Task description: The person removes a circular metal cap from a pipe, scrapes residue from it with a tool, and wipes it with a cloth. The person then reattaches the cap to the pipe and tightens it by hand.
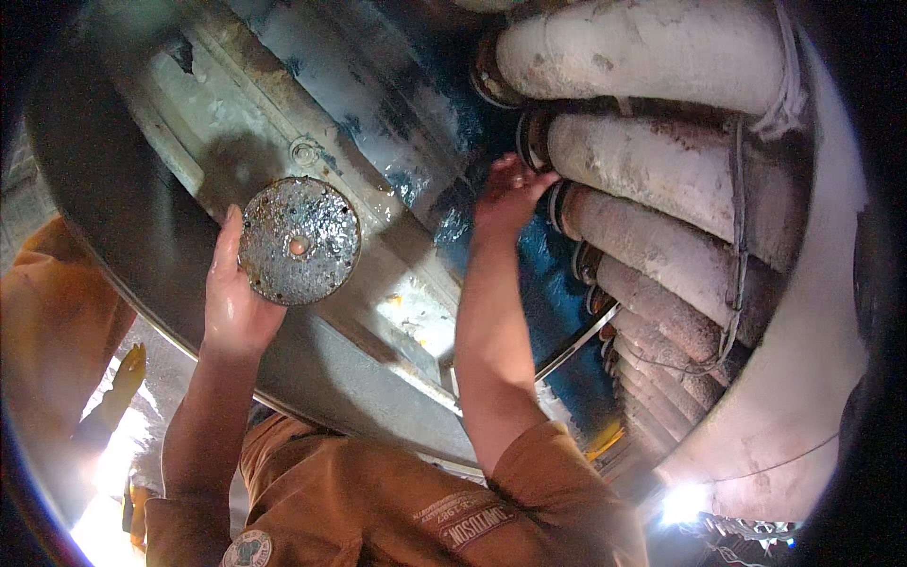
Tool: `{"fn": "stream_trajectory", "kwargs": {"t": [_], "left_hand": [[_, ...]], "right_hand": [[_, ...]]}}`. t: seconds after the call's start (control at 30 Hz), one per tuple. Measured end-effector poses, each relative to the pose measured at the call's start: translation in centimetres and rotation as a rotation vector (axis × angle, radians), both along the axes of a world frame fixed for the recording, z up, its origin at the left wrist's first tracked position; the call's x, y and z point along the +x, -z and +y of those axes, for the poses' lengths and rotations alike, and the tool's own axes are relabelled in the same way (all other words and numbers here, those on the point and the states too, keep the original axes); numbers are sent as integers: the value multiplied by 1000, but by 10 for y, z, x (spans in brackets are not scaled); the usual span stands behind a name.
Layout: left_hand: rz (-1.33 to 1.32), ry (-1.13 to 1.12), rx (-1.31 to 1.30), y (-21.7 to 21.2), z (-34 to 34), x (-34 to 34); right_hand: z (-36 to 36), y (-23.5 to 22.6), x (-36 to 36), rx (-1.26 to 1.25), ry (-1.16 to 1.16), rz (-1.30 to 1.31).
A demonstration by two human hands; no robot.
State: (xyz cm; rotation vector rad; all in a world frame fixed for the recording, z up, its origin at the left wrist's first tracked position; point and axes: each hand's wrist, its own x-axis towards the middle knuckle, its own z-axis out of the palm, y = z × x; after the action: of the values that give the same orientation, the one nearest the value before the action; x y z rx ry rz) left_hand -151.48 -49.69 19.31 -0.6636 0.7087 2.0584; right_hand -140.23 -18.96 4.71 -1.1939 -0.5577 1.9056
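Note:
My left hand [234, 298] is raised and holds a round, rusty, pitted metal disc [299, 241] by its lower left edge; the disc has a small hole at its centre. It sits in front of a large grey metal surface [283, 104]. My right hand [510, 194] reaches further up, fingers bent against the dark ring at the end of a thick, dirty white wrapped pipe [652, 165]. Whether it grips anything there is hidden. Both forearms rise from my orange shirt [378, 501].
Several wrapped pipes [661, 312] lie stacked side by side on the right, tied with thin cord [735, 236]. A wet blue-black patch [548, 283] lies between the pipes and the metal surface. Orange cloth [52, 321] shows at the left edge, and bright glare [113, 454] sits lower left.

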Motion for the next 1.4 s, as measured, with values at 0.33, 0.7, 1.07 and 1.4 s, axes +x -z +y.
{"fn": "stream_trajectory", "kwargs": {"t": [0.33,0.7,1.07,1.4], "left_hand": [[8,30,-65,0,5,-6],[-69,3,-2,-7,7,-7],[-130,-17,-47,-8,3,-12],[-122,28,27,-5,9,-13]], "right_hand": [[-4,56,-108,-188,-125,741],[30,121,-122,-22,-230,876],[24,86,-96,1226,-541,-1254],[101,132,-83,1094,-909,-1295]]}}
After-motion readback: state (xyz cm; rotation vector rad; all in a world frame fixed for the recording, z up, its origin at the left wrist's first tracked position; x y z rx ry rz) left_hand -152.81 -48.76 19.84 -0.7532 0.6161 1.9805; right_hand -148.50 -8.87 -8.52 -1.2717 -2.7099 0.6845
